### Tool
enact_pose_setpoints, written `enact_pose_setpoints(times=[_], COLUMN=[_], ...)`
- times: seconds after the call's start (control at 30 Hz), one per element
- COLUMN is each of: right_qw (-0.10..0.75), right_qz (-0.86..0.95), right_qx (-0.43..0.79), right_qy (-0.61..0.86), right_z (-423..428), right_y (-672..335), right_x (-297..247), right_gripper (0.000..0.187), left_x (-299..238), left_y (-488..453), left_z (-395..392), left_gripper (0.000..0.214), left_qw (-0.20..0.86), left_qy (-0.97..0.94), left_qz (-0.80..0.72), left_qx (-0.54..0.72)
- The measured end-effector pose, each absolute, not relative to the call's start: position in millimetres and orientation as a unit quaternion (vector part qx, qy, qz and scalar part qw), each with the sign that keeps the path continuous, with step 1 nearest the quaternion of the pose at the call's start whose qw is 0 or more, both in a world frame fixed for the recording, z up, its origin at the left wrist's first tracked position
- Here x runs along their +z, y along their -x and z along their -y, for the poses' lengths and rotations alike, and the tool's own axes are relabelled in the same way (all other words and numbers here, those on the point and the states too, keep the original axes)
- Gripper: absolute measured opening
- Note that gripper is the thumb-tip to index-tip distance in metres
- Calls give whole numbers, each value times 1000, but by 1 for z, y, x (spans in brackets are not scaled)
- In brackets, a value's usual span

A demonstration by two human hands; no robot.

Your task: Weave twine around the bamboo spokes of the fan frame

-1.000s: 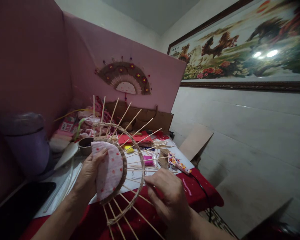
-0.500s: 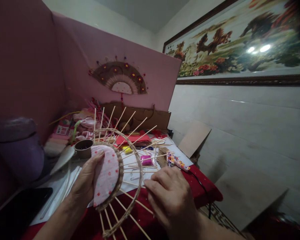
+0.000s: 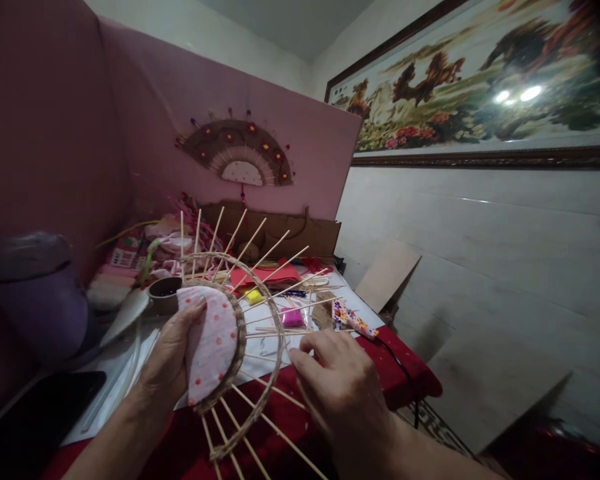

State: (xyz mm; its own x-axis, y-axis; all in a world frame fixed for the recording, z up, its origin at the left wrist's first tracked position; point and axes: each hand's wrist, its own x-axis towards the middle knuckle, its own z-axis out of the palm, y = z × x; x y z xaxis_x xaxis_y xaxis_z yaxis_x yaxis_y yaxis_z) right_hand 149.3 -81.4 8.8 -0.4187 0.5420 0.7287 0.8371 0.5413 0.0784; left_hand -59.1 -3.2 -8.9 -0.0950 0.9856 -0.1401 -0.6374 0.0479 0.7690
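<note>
My left hand (image 3: pixel 173 357) grips a half-made fan by its half-round centre (image 3: pixel 213 347), covered in white cloth with red dots. The thumb lies on the cloth; the other fingers are behind it. Thin wooden sticks (image 3: pixel 280 300) spread out from the braided edge of the centre like rays. An arc of brown twine cord (image 3: pixel 280 333) crosses them partway along. My right hand (image 3: pixel 337 380) is beside the cord's outer side, thumb and forefinger pinched near the stick ends. What sits between those fingertips, if anything, cannot be made out.
A flowered glue gun (image 3: pixel 353 319) with a black cable lies on the table's right. Behind the fan are red paper (image 3: pixel 265 275), a pink packet (image 3: pixel 293 317), and a yellow piece (image 3: pixel 253 297). A brown cup (image 3: pixel 164 297) and dark phone (image 3: pixel 43 403) are left. A finished fan (image 3: pixel 237 153) hangs behind.
The fan has turned slightly, its lower sticks swinging to the right and its upper ones to the left. My right hand has moved a little up and left, its fingers still pinched.
</note>
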Motion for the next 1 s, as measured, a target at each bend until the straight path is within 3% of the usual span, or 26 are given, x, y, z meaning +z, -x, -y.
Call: enact_pose_setpoints(times=[0.4, 1.0], right_qw=[253, 211], right_qz=[833, 854], right_qx=[-246, -192], right_qy=[425, 435], right_z=[73, 69], right_y=[-154, -150], right_x=[7, 8], right_gripper=[16, 5], left_x=[-6, -8], left_y=[59, 60], left_z=[5, 3], left_gripper=[10, 17], left_qw=[624, 608], left_qy=[-234, -264], left_qz=[-364, -342], left_qx=[650, 666])
